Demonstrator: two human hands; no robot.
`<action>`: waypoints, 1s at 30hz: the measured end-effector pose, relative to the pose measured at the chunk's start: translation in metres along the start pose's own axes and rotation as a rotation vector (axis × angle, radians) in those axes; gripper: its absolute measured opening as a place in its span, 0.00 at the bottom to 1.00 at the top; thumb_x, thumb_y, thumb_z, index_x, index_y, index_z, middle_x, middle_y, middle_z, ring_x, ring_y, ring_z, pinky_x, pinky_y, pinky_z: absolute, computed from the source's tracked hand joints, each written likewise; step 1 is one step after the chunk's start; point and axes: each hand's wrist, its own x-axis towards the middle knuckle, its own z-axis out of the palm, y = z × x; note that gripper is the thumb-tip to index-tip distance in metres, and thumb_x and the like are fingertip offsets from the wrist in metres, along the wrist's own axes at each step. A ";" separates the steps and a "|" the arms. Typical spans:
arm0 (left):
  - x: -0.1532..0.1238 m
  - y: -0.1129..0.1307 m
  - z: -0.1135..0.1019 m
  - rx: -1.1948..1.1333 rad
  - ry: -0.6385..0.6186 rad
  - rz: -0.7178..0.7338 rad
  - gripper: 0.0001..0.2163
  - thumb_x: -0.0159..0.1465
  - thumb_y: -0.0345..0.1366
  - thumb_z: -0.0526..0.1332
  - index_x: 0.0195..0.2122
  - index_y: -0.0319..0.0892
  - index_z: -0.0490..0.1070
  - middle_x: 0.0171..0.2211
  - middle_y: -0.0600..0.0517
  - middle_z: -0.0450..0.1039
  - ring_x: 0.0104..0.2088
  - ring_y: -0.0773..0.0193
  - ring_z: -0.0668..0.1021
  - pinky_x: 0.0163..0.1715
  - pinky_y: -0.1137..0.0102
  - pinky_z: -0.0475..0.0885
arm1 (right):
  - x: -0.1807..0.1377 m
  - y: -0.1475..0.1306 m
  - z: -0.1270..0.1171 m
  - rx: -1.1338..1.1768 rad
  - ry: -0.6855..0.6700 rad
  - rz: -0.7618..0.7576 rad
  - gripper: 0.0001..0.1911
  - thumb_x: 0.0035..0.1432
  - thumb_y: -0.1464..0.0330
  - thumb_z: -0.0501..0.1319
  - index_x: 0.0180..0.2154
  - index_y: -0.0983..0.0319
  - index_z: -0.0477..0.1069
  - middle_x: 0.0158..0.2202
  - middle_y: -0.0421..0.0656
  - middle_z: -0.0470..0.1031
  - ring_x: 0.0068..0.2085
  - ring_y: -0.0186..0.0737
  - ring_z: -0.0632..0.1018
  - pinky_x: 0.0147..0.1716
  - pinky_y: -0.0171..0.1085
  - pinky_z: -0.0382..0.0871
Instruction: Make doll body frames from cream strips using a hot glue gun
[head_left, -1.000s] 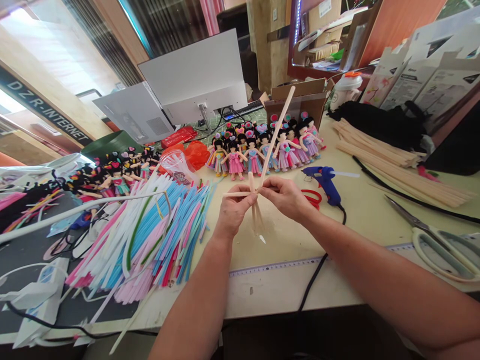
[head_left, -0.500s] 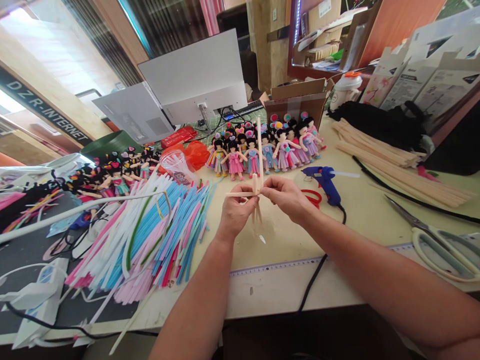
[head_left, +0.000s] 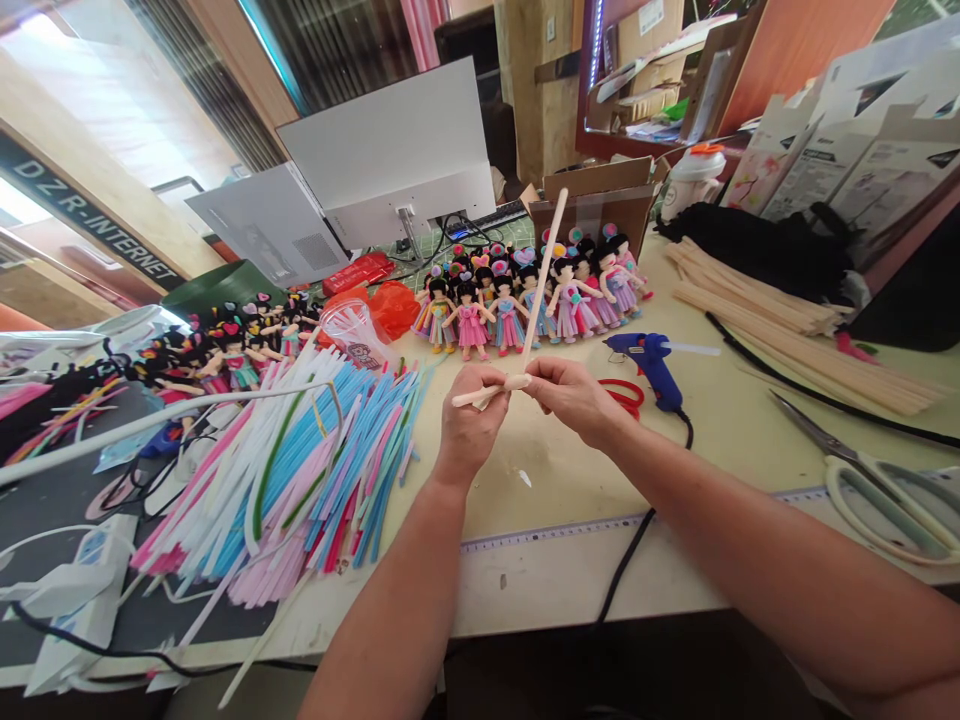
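Just below the frame's centre, the left hand [head_left: 472, 420] pinches the beige stem piece [head_left: 517, 382]; its long strand [head_left: 546, 272] slants toward the upper right, nearer the right hand [head_left: 570, 394], which pinches its base; a shorter strand [head_left: 476, 396] points left

Up it goes, one long, straight, pale beige stem [head_left: 546, 275], slanting right toward its tip! A shorter stem [head_left: 477, 396] pokes out leftward, dipping slightly, and at the middle a blunt, rounded beige end [head_left: 517, 382] sits between left hand [head_left: 471, 420] and right hand [head_left: 566, 390], fingers hiding how they meet.
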 end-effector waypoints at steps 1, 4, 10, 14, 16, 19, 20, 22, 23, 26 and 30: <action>0.000 0.000 0.000 0.016 0.003 0.018 0.03 0.57 0.30 0.63 0.28 0.45 0.72 0.32 0.51 0.71 0.37 0.60 0.72 0.43 0.67 0.64 | 0.000 -0.001 0.000 0.007 -0.007 0.017 0.15 0.46 0.57 0.63 0.22 0.61 0.64 0.19 0.33 0.57 0.22 0.29 0.58 0.22 0.33 0.50; -0.001 0.001 -0.001 0.031 0.018 0.051 0.03 0.57 0.31 0.63 0.28 0.46 0.74 0.33 0.50 0.72 0.39 0.58 0.72 0.45 0.65 0.64 | -0.001 -0.002 -0.001 0.065 -0.031 0.072 0.13 0.44 0.59 0.63 0.21 0.61 0.63 0.19 0.33 0.59 0.22 0.29 0.60 0.21 0.33 0.51; -0.002 0.002 0.002 0.020 0.042 0.055 0.03 0.56 0.32 0.65 0.28 0.47 0.75 0.34 0.50 0.72 0.40 0.58 0.72 0.46 0.64 0.64 | 0.001 0.001 -0.002 0.117 -0.011 0.039 0.13 0.42 0.61 0.64 0.22 0.61 0.63 0.19 0.34 0.59 0.22 0.29 0.60 0.21 0.33 0.52; -0.002 0.002 0.004 -0.039 0.083 -0.068 0.04 0.54 0.34 0.67 0.30 0.46 0.73 0.33 0.51 0.71 0.38 0.60 0.72 0.41 0.67 0.64 | 0.002 0.003 -0.003 0.048 0.042 -0.079 0.13 0.46 0.59 0.63 0.24 0.60 0.63 0.20 0.34 0.59 0.23 0.29 0.59 0.22 0.33 0.52; -0.001 0.001 0.005 -0.141 0.082 -0.171 0.08 0.53 0.38 0.68 0.32 0.45 0.71 0.30 0.54 0.69 0.32 0.65 0.70 0.34 0.70 0.64 | 0.002 0.002 -0.005 0.004 0.061 -0.136 0.13 0.48 0.58 0.61 0.25 0.60 0.63 0.20 0.34 0.59 0.22 0.29 0.59 0.21 0.33 0.52; -0.001 -0.001 0.006 -0.291 0.036 -0.294 0.16 0.55 0.51 0.64 0.26 0.43 0.68 0.23 0.55 0.63 0.25 0.68 0.65 0.28 0.70 0.60 | 0.000 0.000 -0.007 -0.074 0.122 -0.249 0.11 0.51 0.61 0.61 0.25 0.60 0.62 0.21 0.35 0.60 0.23 0.31 0.61 0.23 0.34 0.54; -0.001 -0.003 0.006 -0.318 0.009 -0.332 0.20 0.55 0.55 0.61 0.23 0.42 0.67 0.22 0.55 0.62 0.24 0.68 0.64 0.27 0.70 0.59 | 0.000 0.000 -0.007 -0.120 0.150 -0.300 0.10 0.52 0.63 0.60 0.25 0.60 0.62 0.22 0.36 0.61 0.24 0.32 0.63 0.24 0.34 0.56; 0.000 -0.004 0.006 -0.353 -0.044 -0.413 0.25 0.55 0.60 0.58 0.19 0.41 0.66 0.21 0.53 0.63 0.24 0.68 0.64 0.27 0.69 0.59 | -0.002 -0.001 -0.007 -0.234 0.183 -0.401 0.08 0.54 0.66 0.59 0.26 0.60 0.64 0.25 0.38 0.64 0.27 0.33 0.66 0.27 0.35 0.59; 0.000 -0.005 0.006 -0.374 -0.069 -0.454 0.25 0.55 0.61 0.58 0.19 0.41 0.67 0.21 0.53 0.64 0.24 0.68 0.64 0.27 0.69 0.58 | -0.003 -0.001 -0.006 -0.287 0.183 -0.441 0.07 0.54 0.67 0.59 0.26 0.60 0.64 0.26 0.39 0.65 0.28 0.34 0.67 0.28 0.36 0.60; 0.000 -0.005 0.006 -0.457 -0.105 -0.538 0.21 0.52 0.56 0.63 0.21 0.41 0.68 0.22 0.54 0.66 0.24 0.70 0.65 0.26 0.71 0.58 | -0.005 0.001 -0.004 -0.368 0.148 -0.494 0.05 0.56 0.69 0.57 0.27 0.60 0.66 0.28 0.40 0.66 0.29 0.35 0.69 0.30 0.36 0.62; 0.001 -0.003 0.005 -0.546 -0.108 -0.599 0.16 0.49 0.49 0.67 0.22 0.41 0.68 0.21 0.56 0.64 0.24 0.71 0.65 0.24 0.73 0.58 | -0.004 0.004 -0.003 -0.360 0.146 -0.486 0.06 0.57 0.68 0.58 0.27 0.60 0.66 0.28 0.40 0.68 0.29 0.35 0.69 0.30 0.36 0.62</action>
